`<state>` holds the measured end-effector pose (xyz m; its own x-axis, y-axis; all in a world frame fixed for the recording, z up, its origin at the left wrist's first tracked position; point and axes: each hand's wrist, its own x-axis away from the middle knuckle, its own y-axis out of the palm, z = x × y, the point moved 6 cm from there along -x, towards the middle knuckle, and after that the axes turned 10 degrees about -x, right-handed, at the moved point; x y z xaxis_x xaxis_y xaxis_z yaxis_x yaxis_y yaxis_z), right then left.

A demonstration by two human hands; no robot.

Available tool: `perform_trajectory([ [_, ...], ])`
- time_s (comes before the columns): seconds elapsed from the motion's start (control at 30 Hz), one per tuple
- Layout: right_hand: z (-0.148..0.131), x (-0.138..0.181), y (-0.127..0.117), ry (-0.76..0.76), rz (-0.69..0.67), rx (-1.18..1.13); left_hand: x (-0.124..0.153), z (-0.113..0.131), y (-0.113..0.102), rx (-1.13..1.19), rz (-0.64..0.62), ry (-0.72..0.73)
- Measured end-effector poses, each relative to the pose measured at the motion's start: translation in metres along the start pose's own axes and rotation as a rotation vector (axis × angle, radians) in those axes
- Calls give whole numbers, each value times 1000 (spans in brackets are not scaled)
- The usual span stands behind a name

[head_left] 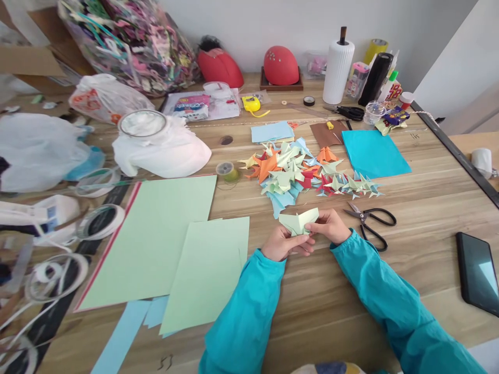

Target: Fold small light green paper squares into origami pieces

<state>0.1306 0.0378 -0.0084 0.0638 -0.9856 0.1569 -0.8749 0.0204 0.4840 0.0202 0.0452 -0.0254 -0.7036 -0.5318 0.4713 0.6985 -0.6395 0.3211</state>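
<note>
Between both hands is a pale green folded paper (pixel 298 220), its two flaps spread outward like wings. My left hand (pixel 281 243) is closed on its lower left side, the thumb lying across the bottom. From the right, my right hand (pixel 329 227) pinches the other flap near the fold. Just beyond the hands lies a pile of folded paper pieces (pixel 288 174) in green, blue, orange, red and yellow. Black-handled scissors (pixel 364 215) rest on the table to the right of my right hand, blades partly apart.
Green paper sheets (pixel 210 270) lie to the left, over blue strips (pixel 120 337). A spool of thread (pixel 226 171), a turquoise sheet (pixel 376 153) and a phone (pixel 477 272) lie around. White plastic bags (pixel 159 145) and tape rolls (pixel 100 222) crowd the left side.
</note>
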Motion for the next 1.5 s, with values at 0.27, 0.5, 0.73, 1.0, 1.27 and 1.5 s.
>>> perform_trajectory([
  [0.27, 0, -1, 1, -28, -16, -13, 0, -2, -2, 15, 53, -14],
  [0.5, -1, -2, 1, -46, -37, 38, -1, 0, 0, -3, 110, -23],
  [0.73, 0, -1, 0, -30, -24, 57, -2, 0, -2, 22, 118, -27],
  [1.0, 2, -1, 0, -23, 1, 54, -3, -3, -4, 67, 97, -37],
  [1.27, 2, -2, 0, -59, 11, 62, -3, -3, -6, 53, 143, -56],
  [1.5, 1, -2, 1, -83, 16, 85, -1, -1, -5, 54, 203, -90],
])
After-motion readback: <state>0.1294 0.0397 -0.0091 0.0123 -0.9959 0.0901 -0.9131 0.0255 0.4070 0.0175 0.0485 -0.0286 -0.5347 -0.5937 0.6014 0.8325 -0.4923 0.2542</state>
